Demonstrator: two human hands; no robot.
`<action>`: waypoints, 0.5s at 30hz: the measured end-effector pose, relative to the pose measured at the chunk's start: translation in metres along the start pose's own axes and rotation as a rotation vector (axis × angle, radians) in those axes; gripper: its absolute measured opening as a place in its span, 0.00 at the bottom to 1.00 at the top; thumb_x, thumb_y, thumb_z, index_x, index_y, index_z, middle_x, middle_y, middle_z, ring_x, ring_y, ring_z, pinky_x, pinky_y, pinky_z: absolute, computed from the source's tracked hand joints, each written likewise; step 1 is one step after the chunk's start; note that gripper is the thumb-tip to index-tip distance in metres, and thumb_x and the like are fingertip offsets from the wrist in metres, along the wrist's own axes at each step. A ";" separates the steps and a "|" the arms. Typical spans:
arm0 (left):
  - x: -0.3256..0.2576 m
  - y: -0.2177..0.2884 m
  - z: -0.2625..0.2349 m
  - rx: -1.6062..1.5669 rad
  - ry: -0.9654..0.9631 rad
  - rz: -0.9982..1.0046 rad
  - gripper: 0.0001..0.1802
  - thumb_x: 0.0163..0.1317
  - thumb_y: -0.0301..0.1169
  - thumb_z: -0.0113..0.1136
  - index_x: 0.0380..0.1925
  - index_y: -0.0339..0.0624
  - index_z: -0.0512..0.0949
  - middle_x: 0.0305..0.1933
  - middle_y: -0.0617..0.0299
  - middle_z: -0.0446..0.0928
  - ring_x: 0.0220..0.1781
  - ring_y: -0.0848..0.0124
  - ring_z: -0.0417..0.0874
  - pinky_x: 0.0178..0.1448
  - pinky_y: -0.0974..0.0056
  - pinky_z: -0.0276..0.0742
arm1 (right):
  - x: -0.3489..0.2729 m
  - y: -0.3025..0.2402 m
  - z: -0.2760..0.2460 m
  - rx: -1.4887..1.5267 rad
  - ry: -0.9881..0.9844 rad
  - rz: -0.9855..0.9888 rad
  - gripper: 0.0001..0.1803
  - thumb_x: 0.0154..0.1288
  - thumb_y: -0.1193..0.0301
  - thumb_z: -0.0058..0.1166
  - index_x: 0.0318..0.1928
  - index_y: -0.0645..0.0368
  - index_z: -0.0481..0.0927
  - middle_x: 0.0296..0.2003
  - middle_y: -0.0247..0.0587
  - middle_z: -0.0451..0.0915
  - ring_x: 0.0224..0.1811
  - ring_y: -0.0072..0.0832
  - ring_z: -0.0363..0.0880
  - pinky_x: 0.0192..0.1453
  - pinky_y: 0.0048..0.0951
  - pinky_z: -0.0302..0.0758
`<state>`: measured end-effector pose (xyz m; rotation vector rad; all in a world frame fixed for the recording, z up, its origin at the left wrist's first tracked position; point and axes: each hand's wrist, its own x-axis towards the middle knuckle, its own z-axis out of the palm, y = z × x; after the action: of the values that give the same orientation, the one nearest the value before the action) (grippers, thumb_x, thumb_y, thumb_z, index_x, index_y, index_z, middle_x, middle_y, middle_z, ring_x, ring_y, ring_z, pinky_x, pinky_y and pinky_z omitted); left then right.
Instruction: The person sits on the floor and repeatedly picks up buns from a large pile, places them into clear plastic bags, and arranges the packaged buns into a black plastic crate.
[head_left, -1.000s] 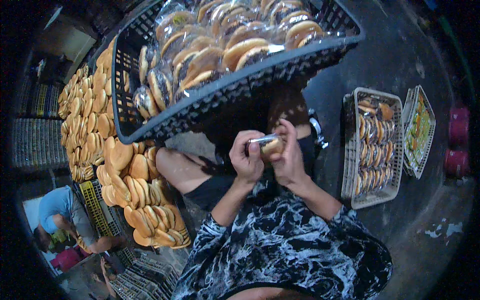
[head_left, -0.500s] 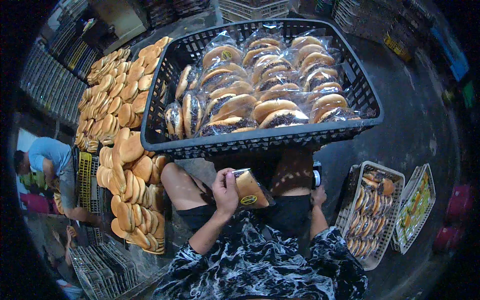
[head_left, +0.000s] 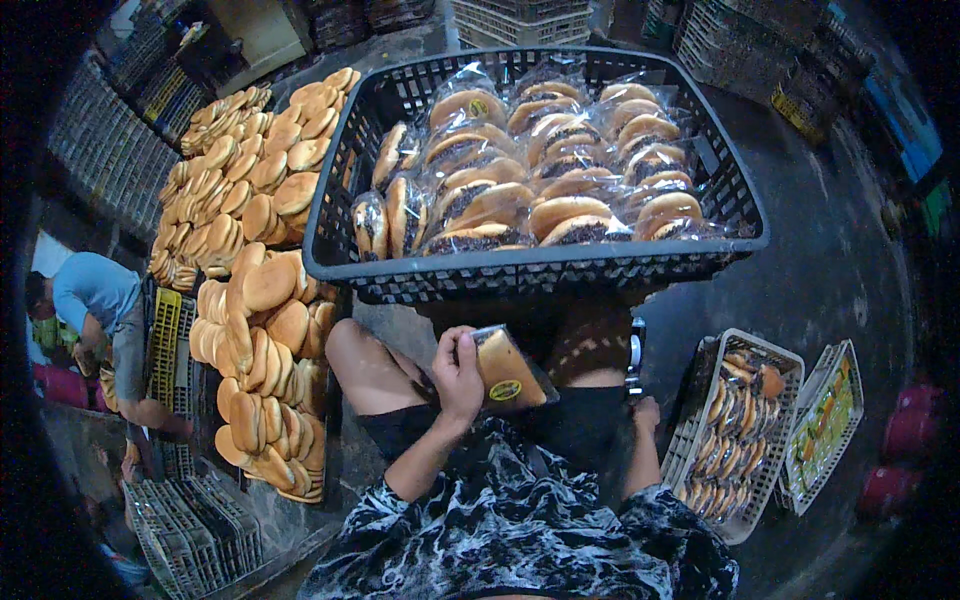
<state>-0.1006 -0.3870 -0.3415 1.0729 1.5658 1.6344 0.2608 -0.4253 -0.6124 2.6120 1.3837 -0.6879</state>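
My left hand [head_left: 460, 375] is closed on a flat bun in a clear plastic bag [head_left: 508, 370], with a yellow oval label on it, held above my lap. Thumb and fingers grip the bag's left side. My right hand [head_left: 646, 412] is low beside my right thigh, just below a silver-and-white upright device [head_left: 636, 355]; its fingers are too small and dark to make out. Ahead of me, a black plastic crate [head_left: 540, 262] holds rows of bagged buns [head_left: 575, 215] with dark filling, several standing on edge at its left.
Unwrapped buns [head_left: 270, 285] lie heaped on my left. At right stand a pale crate [head_left: 785, 430] of bagged filled buns and a tilted crate [head_left: 822, 430] with green and orange packets. A person in a blue shirt [head_left: 95, 290] bends at far left, near stacked crates [head_left: 195, 530].
My right hand has dropped slightly away from the silver-and-white device. The bagged bun stays in my left hand, a little higher. The view has shifted slightly.
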 end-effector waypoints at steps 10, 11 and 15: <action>0.008 0.001 0.020 0.167 -0.074 0.504 0.16 0.60 0.38 0.45 0.25 0.35 0.71 0.28 0.55 0.72 0.30 0.65 0.72 0.37 0.66 0.68 | -0.121 -0.163 -0.242 1.063 -0.332 -1.089 0.07 0.57 0.70 0.46 0.29 0.61 0.74 0.47 0.42 0.70 0.46 0.27 0.66 0.52 0.28 0.61; 0.007 0.005 0.025 0.143 -0.106 0.563 0.14 0.60 0.37 0.46 0.25 0.35 0.70 0.28 0.54 0.72 0.30 0.64 0.72 0.37 0.65 0.69 | -0.142 -0.186 -0.263 1.060 -0.511 -1.254 0.07 0.57 0.71 0.46 0.31 0.60 0.75 0.51 0.42 0.68 0.53 0.32 0.63 0.58 0.32 0.56; 0.012 0.017 0.014 0.123 -0.151 0.831 0.13 0.58 0.37 0.48 0.29 0.37 0.69 0.30 0.54 0.70 0.30 0.62 0.72 0.35 0.62 0.70 | -0.189 -0.265 -0.299 0.813 -0.419 -1.473 0.15 0.54 0.66 0.49 0.34 0.67 0.76 0.46 0.52 0.72 0.48 0.37 0.71 0.52 0.32 0.65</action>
<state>-0.0928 -0.3717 -0.3231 2.0462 1.1853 1.8986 0.0578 -0.3259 -0.2333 0.9688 3.0890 -2.0381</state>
